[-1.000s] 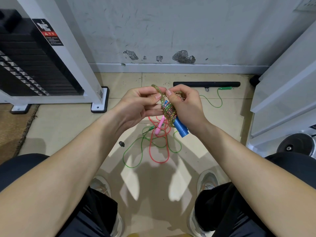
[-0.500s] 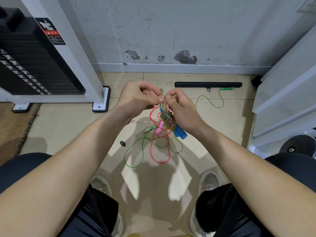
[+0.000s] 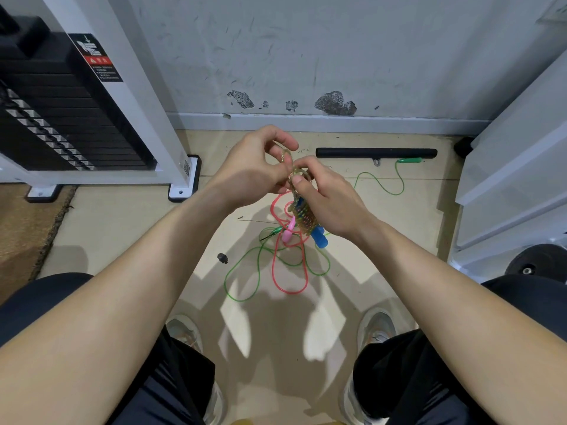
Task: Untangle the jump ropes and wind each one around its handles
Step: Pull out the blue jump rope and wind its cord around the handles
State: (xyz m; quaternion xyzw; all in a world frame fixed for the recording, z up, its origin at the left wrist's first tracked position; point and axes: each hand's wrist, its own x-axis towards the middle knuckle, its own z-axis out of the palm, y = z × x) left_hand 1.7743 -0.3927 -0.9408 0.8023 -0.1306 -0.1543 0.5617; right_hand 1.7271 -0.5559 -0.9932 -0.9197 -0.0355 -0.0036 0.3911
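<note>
A weight-stack machine (image 3: pixel 61 118) is standing at the left of a beige floor (image 3: pixel 122 234), where a green jump rope (image 3: pixel 245 277) and a red jump rope (image 3: pixel 288 271) are lying looped over each other, not yet untangled. Above them, the right hand (image 3: pixel 331 204) is clamping a glittery rope (image 3: pixel 303 214) wound round blue handles (image 3: pixel 319 239), while the left hand (image 3: pixel 251 167) is pinching its loose loop (image 3: pixel 285 154) at the top. The bundle's long axis is running diagonally, blue ends pointing down toward the person's right. Should that pinch slacken before the end is tucked in, the springy coils are likely to unwind.
</note>
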